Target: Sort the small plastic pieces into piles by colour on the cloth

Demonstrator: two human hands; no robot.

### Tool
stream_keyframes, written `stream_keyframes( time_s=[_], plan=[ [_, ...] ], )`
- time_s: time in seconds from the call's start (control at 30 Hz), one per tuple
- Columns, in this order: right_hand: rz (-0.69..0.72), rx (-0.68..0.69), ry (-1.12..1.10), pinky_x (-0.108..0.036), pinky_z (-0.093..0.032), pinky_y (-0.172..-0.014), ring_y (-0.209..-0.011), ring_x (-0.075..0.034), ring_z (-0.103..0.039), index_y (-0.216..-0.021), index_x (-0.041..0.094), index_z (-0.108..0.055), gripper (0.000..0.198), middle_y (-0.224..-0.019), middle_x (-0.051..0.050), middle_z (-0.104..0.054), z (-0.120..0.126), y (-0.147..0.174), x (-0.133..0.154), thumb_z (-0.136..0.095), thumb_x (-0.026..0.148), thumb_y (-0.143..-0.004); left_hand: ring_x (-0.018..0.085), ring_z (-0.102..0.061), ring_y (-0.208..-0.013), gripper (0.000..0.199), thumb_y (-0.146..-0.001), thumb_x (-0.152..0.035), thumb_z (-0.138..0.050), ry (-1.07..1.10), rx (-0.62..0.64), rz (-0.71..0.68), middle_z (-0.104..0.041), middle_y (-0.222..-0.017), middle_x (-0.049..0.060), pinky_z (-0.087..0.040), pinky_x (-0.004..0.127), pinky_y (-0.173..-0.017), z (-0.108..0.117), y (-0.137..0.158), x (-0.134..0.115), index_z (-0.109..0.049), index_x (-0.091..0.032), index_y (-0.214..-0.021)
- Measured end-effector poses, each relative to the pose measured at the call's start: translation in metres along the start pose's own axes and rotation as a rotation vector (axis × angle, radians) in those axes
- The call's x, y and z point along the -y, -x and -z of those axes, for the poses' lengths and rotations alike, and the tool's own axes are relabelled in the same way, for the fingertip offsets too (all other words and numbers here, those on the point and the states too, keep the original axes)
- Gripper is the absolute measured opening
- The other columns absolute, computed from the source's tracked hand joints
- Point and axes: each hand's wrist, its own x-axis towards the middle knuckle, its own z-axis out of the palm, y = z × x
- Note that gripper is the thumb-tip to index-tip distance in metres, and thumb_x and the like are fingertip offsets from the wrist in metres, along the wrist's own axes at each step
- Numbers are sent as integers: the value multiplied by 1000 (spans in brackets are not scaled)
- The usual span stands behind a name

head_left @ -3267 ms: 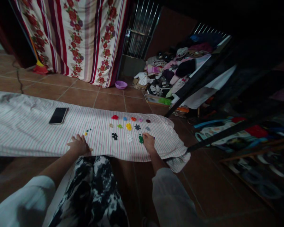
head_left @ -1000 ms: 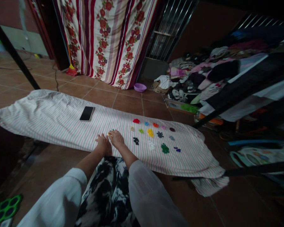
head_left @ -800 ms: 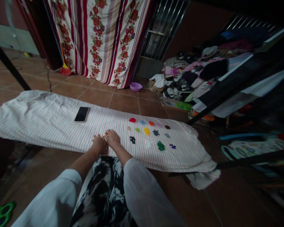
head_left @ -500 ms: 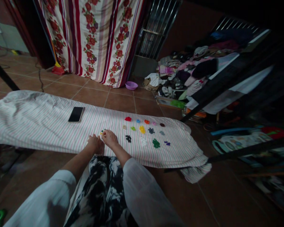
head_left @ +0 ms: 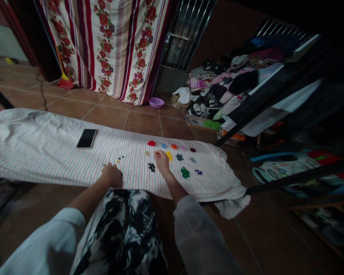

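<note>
Right hand (head_left: pixel 162 162) has swung from the left hand (head_left: pixel 112 175) to just beside the yellow pieces (head_left: pixel 169 155) — fingertips close together, hold unclear; left rests loosely spread, palm hidden — green pieces (head_left: pixel 123 156) just beyond.

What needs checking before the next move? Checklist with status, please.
1. Few small pieces visible past the left hand: ok, yellow and dark green ones show.
2. Right hand not blocking any pile: not ok, it overlaps the edge of the yellow pile in this view.
3. Piece pinched in the right hand: cannot tell, too small at the fingertips.
4. Black pile and dark green pile apart: ok.
5. Phone away from the piles: ok, well to their left on the striped cloth.
</note>
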Motion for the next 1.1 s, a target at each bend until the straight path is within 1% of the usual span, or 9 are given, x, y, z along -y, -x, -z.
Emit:
stream_keyframes(
  time_s=[0.07, 0.13, 0.3, 0.43, 0.6, 0.7, 0.87, 1.0, 1.1],
  plan=[
    [-41, -43, 76, -26, -45, -78, -82, -16, -58, -84, 18, -63, 19, -87, -5, -64, 21, -4, -20, -45, 18, -78, 42, -42, -115, 50, -64, -49, -61, -44, 3, 21, -54, -119, 20, -34, 57, -86, 0, 0, -1, -66, -18, -104],
    [-76, -39, 175, -27, -44, -81, -85, -16, -57, -86, 16, -64, 22, -89, -7, -64, 38, -7, -36, -44, 15, -76, 42, -42, -114, 52, -63, -49, -62, -64, -7, 25, -54, -120, 20, -34, 57, -86, -1, 0, -1, -66, -18, -104],
    [-80, 101, 439, -26, -40, -84, -90, -16, -56, -94, 17, -65, 29, -95, -7, -64, 59, -9, -54, -40, 12, -80, 43, -42, -113, 57, -60, -49, -65, -56, -18, 25, -54, -120, 22, -35, 56, -85, -3, -1, -4, -66, -16, -105],
    [-32, 182, 601, -26, -36, -84, -95, -18, -53, -102, 18, -62, 27, -99, -7, -63, 61, -10, -52, -43, 15, -84, 43, -44, -109, 55, -63, -45, -63, -91, -17, 25, -53, -120, 25, -37, 54, -82, -2, 1, -6, -65, -10, -106],
    [52, 221, 695, -26, -34, -83, -94, -18, -49, -96, 20, -62, 19, -96, -6, -61, 56, -8, -48, -45, 22, -88, 45, -43, -112, 58, -64, -46, -63, -128, -13, 10, -53, -121, 26, -37, 53, -83, 0, 2, -7, -64, -8, -107],
    [77, 233, 725, -26, -34, -83, -93, -18, -48, -95, 19, -63, 19, -97, -6, -61, 54, -6, -48, -45, 23, -90, 47, -40, -115, 60, -64, -45, -64, -139, -15, 7, -51, -125, 27, -36, 54, -84, 1, 3, -8, -63, -7, -110],
    [80, 248, 743, -28, -34, -85, -95, -19, -47, -95, 19, -65, 23, -98, -8, -60, 53, -2, -54, -44, 27, -91, 47, -40, -117, 56, -70, -42, -59, -186, 4, 11, -48, -128, 27, -37, 54, -84, 1, 2, -9, -62, -5, -112],
    [76, 242, 719, -27, -34, -85, -98, -19, -45, -99, 21, -66, 23, -99, -7, -60, 54, -1, -60, -46, 28, -90, 47, -40, -116, 57, -68, -45, -61, -142, -8, 12, -48, -128, 27, -36, 55, -83, -1, 1, -9, -63, -7, -110],
    [73, 213, 715, -28, -34, -84, -98, -19, -45, -100, 22, -66, 24, -99, -7, -59, 55, 1, -61, -44, 29, -91, 49, -36, -120, 59, -65, -45, -62, -99, -38, 35, -48, -129, 27, -34, 58, -86, -6, -1, -8, -62, -9, -112]
  ],
)
